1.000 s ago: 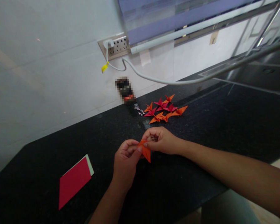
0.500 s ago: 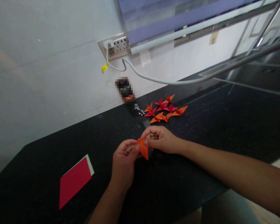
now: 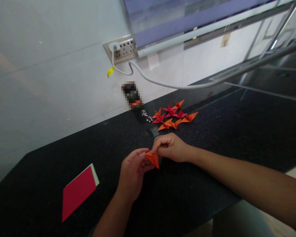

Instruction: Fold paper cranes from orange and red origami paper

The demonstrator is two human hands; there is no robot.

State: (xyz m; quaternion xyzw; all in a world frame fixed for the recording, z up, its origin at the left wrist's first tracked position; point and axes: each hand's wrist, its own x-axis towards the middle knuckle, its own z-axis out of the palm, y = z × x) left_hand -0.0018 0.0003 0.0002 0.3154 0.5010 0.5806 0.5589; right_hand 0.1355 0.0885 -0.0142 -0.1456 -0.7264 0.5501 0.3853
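A small folded orange paper piece (image 3: 153, 159) is pinched between both my hands just above the black counter (image 3: 236, 138). My left hand (image 3: 133, 172) grips its left side with thumb and fingers closed. From the right, my right hand (image 3: 171, 147) pinches its top edge with curled fingers. Behind my hands lies a cluster of several finished orange and red paper cranes (image 3: 174, 116).
A stack of red paper sheets (image 3: 78, 192) lies at the front left of the counter. A small blurred object (image 3: 132, 95) leans on the white tiled wall. A white cable (image 3: 162, 84) runs from a wall socket (image 3: 123, 48) above. Metal rails (image 3: 261, 62) stand at the right.
Both hands have shifted slightly while working the orange paper. The piece now looks smaller and more folded, and my right fingers have closed tighter over its top.
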